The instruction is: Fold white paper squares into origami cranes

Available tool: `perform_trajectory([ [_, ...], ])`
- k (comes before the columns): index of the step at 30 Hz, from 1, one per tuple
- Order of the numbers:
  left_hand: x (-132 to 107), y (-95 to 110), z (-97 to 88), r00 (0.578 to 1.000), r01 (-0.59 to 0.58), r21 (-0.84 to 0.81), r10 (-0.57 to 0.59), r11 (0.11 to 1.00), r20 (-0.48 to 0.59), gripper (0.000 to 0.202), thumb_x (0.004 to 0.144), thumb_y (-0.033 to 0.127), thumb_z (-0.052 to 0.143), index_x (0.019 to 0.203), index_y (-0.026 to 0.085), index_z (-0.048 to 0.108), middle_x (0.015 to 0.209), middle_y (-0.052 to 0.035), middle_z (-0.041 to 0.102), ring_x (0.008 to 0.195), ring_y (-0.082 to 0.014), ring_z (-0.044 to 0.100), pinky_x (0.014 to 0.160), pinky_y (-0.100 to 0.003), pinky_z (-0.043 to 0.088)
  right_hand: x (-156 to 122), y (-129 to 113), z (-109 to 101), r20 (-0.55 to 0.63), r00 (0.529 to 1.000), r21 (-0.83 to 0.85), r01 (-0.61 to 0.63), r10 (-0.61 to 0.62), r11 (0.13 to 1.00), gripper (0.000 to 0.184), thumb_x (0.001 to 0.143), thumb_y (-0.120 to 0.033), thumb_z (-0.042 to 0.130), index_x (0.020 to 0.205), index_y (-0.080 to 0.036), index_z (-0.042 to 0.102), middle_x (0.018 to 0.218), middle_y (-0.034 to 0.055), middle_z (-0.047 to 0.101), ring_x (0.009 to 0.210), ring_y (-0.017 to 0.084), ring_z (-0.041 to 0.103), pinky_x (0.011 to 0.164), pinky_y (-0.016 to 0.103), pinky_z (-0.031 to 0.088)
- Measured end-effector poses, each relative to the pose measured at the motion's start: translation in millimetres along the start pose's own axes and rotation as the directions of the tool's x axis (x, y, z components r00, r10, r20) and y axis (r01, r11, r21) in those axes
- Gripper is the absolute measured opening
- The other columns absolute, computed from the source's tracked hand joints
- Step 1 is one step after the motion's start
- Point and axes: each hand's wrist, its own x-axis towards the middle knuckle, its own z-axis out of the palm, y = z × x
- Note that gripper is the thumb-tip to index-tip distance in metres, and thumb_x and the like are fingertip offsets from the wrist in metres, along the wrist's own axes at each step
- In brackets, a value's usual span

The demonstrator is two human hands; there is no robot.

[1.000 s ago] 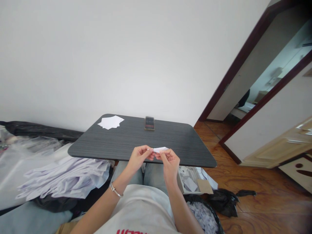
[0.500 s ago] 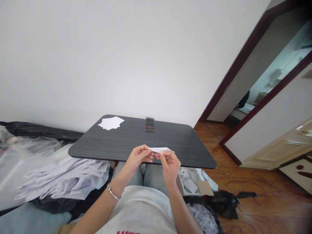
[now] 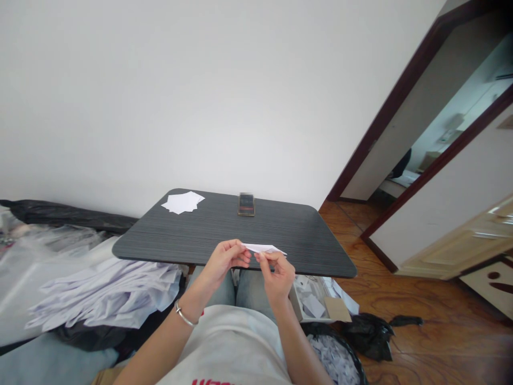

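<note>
A narrow piece of folded white paper (image 3: 262, 248) is held between my two hands, just above the near edge of the dark table (image 3: 208, 227). My left hand (image 3: 228, 258) pinches its left end between thumb and fingers. Along its lower edge, right of the middle, my right hand (image 3: 277, 270) grips it with thumb and fingertips. The paper's right tip sticks out past the right fingers. Its exact folds are too small to make out.
White paper sheets (image 3: 183, 202) lie at the table's far left corner, a small dark rectangular item (image 3: 246, 205) at its back middle. White cloth (image 3: 108, 294) is piled at left. On the floor at right are a box of papers (image 3: 312, 302), a bag of scraps (image 3: 332, 355) and a black bag (image 3: 371, 334).
My right hand has shifted slightly left along the paper, so more of its right tip shows. The left hand has moved a little to the left, still pinching the end.
</note>
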Motion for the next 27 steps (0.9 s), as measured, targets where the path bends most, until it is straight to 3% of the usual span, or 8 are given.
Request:
perform_trajectory([
  [7, 2, -3, -1.1, 0.999, -0.042, 0.07, 0.043, 0.997, -0.007, 0.025, 0.068, 0.035, 0.066, 0.063, 0.012, 0.059, 0.063, -0.0032, 0.065, 0.052, -0.01, 0.059, 0.05, -0.02, 0.05, 3, -7, 1, -0.013, 0.997, 0.036, -0.071, 0.072, 0.997, 0.009, 0.074, -0.024, 0.063, 0.068, -0.018, 0.061, 0.069, 0.0037, 0.068, 0.062, 0.018, 0.066, 0.06, 0.03, 0.053],
  [10, 1, -1, -1.1, 0.993, -0.113, 0.097, 0.115, 0.989, -0.021, 0.024, 0.071, 0.036, 0.063, 0.079, 0.013, 0.062, 0.071, -0.0034, 0.066, 0.057, -0.0115, 0.061, 0.053, -0.022, 0.051, 6, -14, 2, -0.001, 0.99, 0.105, -0.137, 0.138, 0.985, 0.012, 0.076, -0.025, 0.063, 0.068, -0.017, 0.058, 0.067, 0.0032, 0.067, 0.063, 0.018, 0.066, 0.061, 0.03, 0.054],
  [13, 1, 0, -2.9, 0.973, -0.227, 0.144, 0.229, 0.963, 0.004, 0.03, 0.067, 0.027, 0.07, 0.093, 0.015, 0.063, 0.078, -0.0028, 0.068, 0.068, -0.013, 0.064, 0.063, -0.023, 0.052, 8, -19, 4, 0.004, 0.978, 0.206, -0.206, 0.21, 0.957, 0.016, 0.075, -0.027, 0.064, 0.067, -0.017, 0.056, 0.062, 0.0019, 0.067, 0.059, 0.016, 0.066, 0.058, 0.029, 0.055],
  [15, 3, 0, -5.1, 0.967, -0.256, 0.205, 0.252, 0.945, 0.045, 0.027, 0.062, 0.021, 0.073, 0.087, 0.014, 0.065, 0.077, -0.0035, 0.069, 0.07, -0.0129, 0.064, 0.067, -0.022, 0.05, 8, -21, 5, 0.01, 0.969, 0.25, -0.241, 0.247, 0.938, 0.017, 0.075, -0.028, 0.065, 0.066, -0.017, 0.055, 0.06, 0.0012, 0.067, 0.056, 0.016, 0.066, 0.056, 0.027, 0.055],
  [18, 4, 0, -8.3, 0.969, -0.244, 0.254, 0.243, 0.936, 0.039, 0.019, 0.061, 0.021, 0.074, 0.076, 0.012, 0.068, 0.07, -0.0038, 0.07, 0.066, -0.0135, 0.064, 0.066, -0.022, 0.049, 9, -21, 6, 0.032, 0.959, 0.278, -0.278, 0.281, 0.919, 0.018, 0.073, -0.029, 0.067, 0.066, -0.016, 0.056, 0.059, 0.0012, 0.067, 0.055, 0.015, 0.066, 0.054, 0.026, 0.055],
  [27, 0, 4, -7.8, 0.988, -0.153, 0.186, 0.156, 0.97, 0.001, 0.021, 0.061, 0.025, 0.075, 0.074, 0.01, 0.068, 0.064, -0.0031, 0.07, 0.061, -0.0134, 0.065, 0.064, -0.024, 0.051, 9, -18, 4, 0.062, 0.944, 0.33, -0.326, 0.325, 0.886, 0.018, 0.071, -0.028, 0.069, 0.065, -0.015, 0.057, 0.057, 0.0006, 0.067, 0.052, 0.013, 0.065, 0.052, 0.022, 0.053],
])
